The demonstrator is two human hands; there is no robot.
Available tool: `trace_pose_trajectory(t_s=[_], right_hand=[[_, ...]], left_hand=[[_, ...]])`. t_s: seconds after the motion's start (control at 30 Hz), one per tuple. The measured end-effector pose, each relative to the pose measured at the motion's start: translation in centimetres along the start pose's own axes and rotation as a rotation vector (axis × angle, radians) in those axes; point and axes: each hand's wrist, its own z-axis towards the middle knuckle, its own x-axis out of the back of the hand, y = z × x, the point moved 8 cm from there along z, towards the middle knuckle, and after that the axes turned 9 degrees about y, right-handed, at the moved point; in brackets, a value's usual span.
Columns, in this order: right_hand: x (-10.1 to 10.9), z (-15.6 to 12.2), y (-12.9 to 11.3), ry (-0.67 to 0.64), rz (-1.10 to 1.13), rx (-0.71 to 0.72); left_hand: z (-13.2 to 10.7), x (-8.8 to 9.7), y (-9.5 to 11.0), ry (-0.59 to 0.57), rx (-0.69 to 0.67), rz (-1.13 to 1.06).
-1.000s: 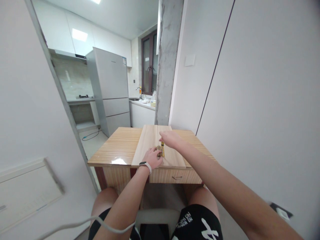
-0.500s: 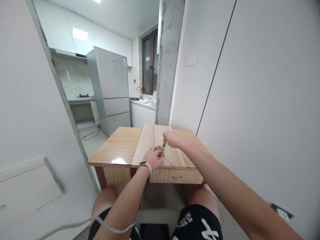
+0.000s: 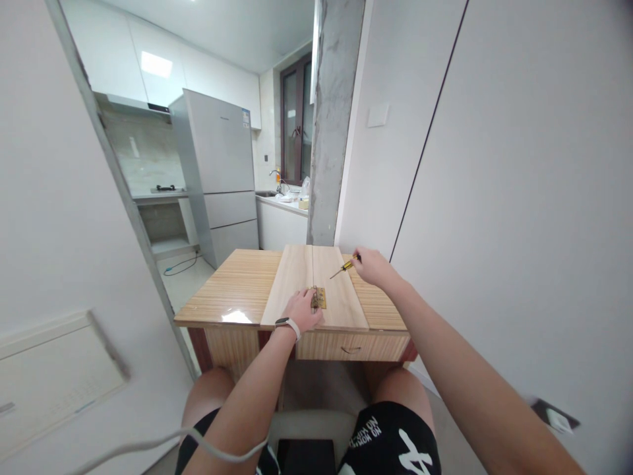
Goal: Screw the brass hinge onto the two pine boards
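My right hand is closed round the yellow and black handle of a screwdriver, held above the right side of the table. Its shaft points down and left, the tip apart from the metal below. Two pale wooden boards lie side by side with a thin seam between them. A brass-coloured hinge lies across that seam near the front. My left hand holds it there, fingers and thumb on either side, covering its left part. Whether screws sit in its holes is too small to tell.
The boards lie on a wood-grain table with a drawer in front. A wall stands close on the right. Beyond are a concrete pillar, a grey fridge and a sink counter. A pale cable crosses my left forearm.
My right hand has lifted the screwdriver off the hinge and moved it to the right, tilting it flatter. My left hand has stayed at the hinge.
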Motion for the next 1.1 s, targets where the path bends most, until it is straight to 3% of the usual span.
trace_pose_trajectory(t_s=[0.13, 0.27, 0.37, 0.47, 0.6, 0.77, 0.97, 1.1], right_hand=[[-1.1, -3.2, 6.3, 0.165, 0.079, -0.208], [-4.0, -7.8, 11.7, 0.257, 0.180, -0.395], [-6.6, -11.1, 14.2, 0.279, 0.182, -0.460], [-9.0, -13.5, 15.9, 0.277, 0.138, -0.480], [-11.6, -15.2, 16.8, 0.176, 0.023, -0.474], [-12.7, -15.1, 16.1, 0.062, -0.151, -0.456], [-12.7, -14.5, 15.5, 0.003, -0.188, -0.442], [-11.3, -13.8, 14.2, 0.101, -0.220, -0.400]], left_hand=[[0.2, -0.3, -0.7, 0.018, 0.036, -0.096], [0.8, -0.5, -2.8, 0.096, 0.180, -0.267], [1.1, -0.6, -5.3, 0.150, 0.365, -0.384], [1.3, 0.3, -7.6, 0.169, 0.454, -0.317], [1.3, 2.7, -10.0, 0.182, 0.442, -0.194], [0.6, 5.2, -13.5, 0.074, 0.488, 0.225], [-0.9, 5.4, -15.5, -0.059, 0.589, 0.215], [-1.1, 5.4, -15.3, -0.089, 0.625, 0.166]])
